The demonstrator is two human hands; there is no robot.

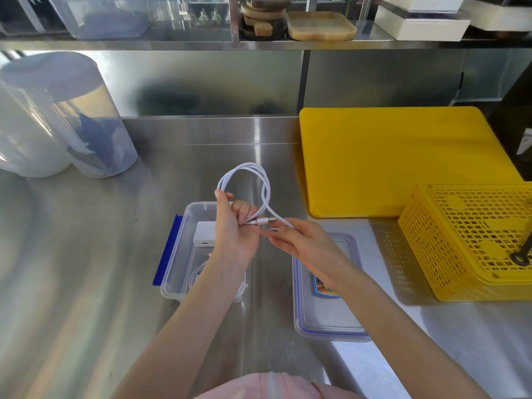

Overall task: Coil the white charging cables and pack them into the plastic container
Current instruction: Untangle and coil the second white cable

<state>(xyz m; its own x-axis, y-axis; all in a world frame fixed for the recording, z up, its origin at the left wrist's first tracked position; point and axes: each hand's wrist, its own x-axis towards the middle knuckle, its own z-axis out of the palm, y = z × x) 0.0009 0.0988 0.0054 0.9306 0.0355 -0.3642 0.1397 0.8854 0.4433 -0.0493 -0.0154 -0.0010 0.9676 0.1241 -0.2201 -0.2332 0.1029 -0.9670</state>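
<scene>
Stainless steel counter [86, 269] with a steel backsplash [216, 79], brightly lit, glare on the metal. Steel shelf [172, 45] above holds wooden trays [321, 25] and clear bins [109, 15]. Yellow cutting board [397, 159] and yellow basket [472, 240] at right.

I stand in a commercial kitchen: steel counter [86, 254], steel backsplash [201, 82], yellow cutting board [397, 162], shelf of wooden trays [321, 25].

Left hand [234, 226] raised, grip closed, right hand [299, 240] alongside, fingers pinching
</scene>
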